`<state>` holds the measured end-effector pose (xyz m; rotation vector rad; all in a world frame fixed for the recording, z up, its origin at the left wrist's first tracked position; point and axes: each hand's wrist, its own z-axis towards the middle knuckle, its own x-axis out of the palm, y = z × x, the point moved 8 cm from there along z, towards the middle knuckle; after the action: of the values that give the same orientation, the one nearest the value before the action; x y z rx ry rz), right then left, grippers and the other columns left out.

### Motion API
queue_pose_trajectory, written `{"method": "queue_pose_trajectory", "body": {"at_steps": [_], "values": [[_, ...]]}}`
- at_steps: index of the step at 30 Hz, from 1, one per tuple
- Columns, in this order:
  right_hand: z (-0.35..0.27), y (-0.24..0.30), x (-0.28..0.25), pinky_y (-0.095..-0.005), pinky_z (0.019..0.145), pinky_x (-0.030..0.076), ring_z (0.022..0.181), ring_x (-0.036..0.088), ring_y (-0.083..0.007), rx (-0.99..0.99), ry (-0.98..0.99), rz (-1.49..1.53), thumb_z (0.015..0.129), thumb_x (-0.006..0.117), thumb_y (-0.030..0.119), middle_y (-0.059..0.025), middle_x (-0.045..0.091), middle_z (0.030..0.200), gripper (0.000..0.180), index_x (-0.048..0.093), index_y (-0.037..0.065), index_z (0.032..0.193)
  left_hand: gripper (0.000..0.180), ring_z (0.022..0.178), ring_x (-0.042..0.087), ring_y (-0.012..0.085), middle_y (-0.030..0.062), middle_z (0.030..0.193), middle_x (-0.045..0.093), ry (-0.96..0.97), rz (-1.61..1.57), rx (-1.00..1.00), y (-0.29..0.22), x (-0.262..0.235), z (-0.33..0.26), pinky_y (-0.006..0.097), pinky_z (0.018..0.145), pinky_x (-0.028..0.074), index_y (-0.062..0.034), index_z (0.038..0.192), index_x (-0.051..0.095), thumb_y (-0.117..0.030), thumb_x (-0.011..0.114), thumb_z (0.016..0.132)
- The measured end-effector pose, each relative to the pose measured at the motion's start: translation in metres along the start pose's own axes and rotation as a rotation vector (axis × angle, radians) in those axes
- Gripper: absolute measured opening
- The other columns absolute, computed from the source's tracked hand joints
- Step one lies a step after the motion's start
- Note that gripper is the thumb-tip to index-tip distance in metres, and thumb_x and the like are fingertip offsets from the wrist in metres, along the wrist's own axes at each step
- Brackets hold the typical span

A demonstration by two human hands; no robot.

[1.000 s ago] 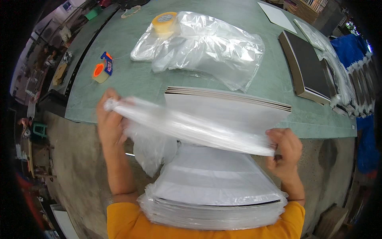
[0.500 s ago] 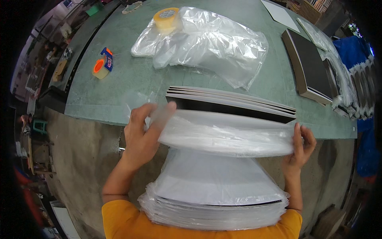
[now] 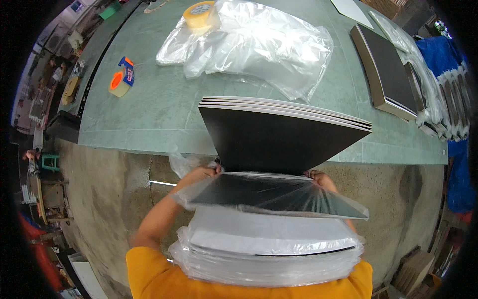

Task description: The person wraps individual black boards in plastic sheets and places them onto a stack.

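Observation:
A stack of black panels (image 3: 284,137) with white edges stands tilted at the table's near edge. Against its lower edge bunches a clear plastic bag (image 3: 269,194), with dark showing through the film. My left hand (image 3: 201,173) is closed on the bag at the stack's lower left corner. At the lower right corner my right hand (image 3: 321,178) grips the bag too, its fingers partly hidden by panels and film. Close to my chest sits a thick pile of plastic-wrapped white sheets (image 3: 269,259), below both hands.
On the green table (image 3: 159,112) lie clear plastic bags (image 3: 259,45), a yellow tape roll (image 3: 197,15) and a blue-orange tape dispenser (image 3: 123,77). At the right are another black panel stack (image 3: 388,70) and wrapped bundles (image 3: 453,102). A green stool (image 3: 50,161) stands far left.
Both hands have come lower and closer together, from the bag's outer ends to the panels' lower corners. More of the front panel's black face shows, and the bag has moved down toward me.

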<state>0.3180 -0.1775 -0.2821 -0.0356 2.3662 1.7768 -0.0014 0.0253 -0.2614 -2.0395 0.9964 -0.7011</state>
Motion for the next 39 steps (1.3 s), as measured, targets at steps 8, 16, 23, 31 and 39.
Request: {"method": "queue_pose_trajectory", "body": {"at_steps": [8,16,23,31,39], "values": [[-0.009,0.026,-0.007,-0.0284,0.066,0.041,0.068,0.051,-0.0179,0.396,-0.452,-0.221,0.076,0.043,0.005,-0.009,0.057,0.074,0.017,0.056,-0.003,0.083,0.037,0.077,0.054,0.0174,0.0064,0.081,0.058,-0.063,0.289,-0.078,0.04,-0.018,0.024,0.03,0.068,0.041,-0.003,0.091,0.06,-0.037,0.058,0.077],[-0.052,0.254,0.048,-0.0364,0.084,0.039,0.097,0.053,-0.0302,-0.432,0.751,0.232,0.083,0.052,0.021,-0.019,0.057,0.101,0.028,0.06,-0.004,0.095,0.032,0.077,0.051,0.0168,0.0042,0.082,0.057,-0.097,0.424,-0.03,-0.015,0.017,-0.004,0.033,0.069,0.04,-0.0068,0.089,0.06,-0.037,0.054,0.08],[-0.03,0.182,0.07,-0.0355,0.092,0.034,0.108,0.046,-0.0288,-0.069,0.686,-0.092,0.084,0.051,0.024,-0.0154,0.05,0.115,0.032,0.055,0.004,0.109,0.042,0.066,0.051,0.0123,0.005,0.089,0.055,-0.192,-0.002,-0.135,0.026,-0.019,-0.001,0.024,0.054,0.037,-0.0089,0.101,0.053,-0.031,0.069,0.07],[-0.005,0.081,0.039,-0.0343,0.091,0.034,0.108,0.046,-0.0277,0.252,0.381,-0.397,0.086,0.044,0.035,-0.0145,0.05,0.115,0.04,0.053,0.005,0.111,0.041,0.081,0.057,0.0267,0.0147,0.095,0.057,-0.465,1.093,0.101,0.009,-0.012,0.001,0.031,0.072,0.045,-0.0024,0.105,0.052,-0.024,0.065,0.072],[-0.058,0.255,0.114,-0.0426,0.102,0.015,0.124,0.023,-0.0341,-0.496,1.221,0.071,0.085,0.039,0.046,-0.016,0.03,0.133,0.059,0.037,0.002,0.125,0.04,0.105,0.04,0.0295,0.0156,0.114,0.043,0.978,0.138,0.658,-0.186,0.15,-0.115,0.039,0.089,0.03,-0.0038,0.113,0.049,-0.034,0.039,0.088]]}}
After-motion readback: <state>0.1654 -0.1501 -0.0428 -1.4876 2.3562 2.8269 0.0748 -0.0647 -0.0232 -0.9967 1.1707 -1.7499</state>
